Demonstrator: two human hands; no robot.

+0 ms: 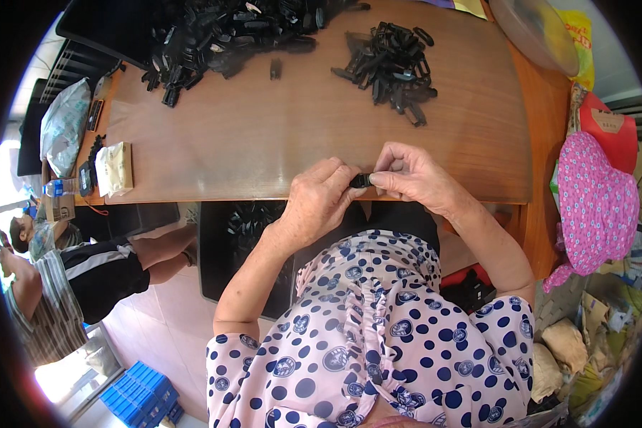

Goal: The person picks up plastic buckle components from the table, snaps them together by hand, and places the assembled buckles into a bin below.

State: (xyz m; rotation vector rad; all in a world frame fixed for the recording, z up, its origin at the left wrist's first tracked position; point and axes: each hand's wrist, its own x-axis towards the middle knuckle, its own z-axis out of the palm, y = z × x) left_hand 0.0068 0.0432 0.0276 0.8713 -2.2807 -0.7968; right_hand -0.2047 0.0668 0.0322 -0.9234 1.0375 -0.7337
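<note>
A small black plastic part (360,181) is held at the table's near edge, between my two hands. My left hand (314,198) is closed around its left end, fingers bent over it. The thumb and forefinger of my right hand (415,175) pinch its right end. On the wooden table (221,135) ahead lies a heap of similar black parts (396,68), right of the middle. A larger heap of black parts (228,36) covers the far left. One loose black part (275,68) lies between the heaps.
A tissue pack (114,170) and a plastic bag (65,127) are at the table's left end. A dark bin (214,278) with black parts stands below. Another person (85,274) is at the left. A pink flowered hat (595,203) hangs at the right.
</note>
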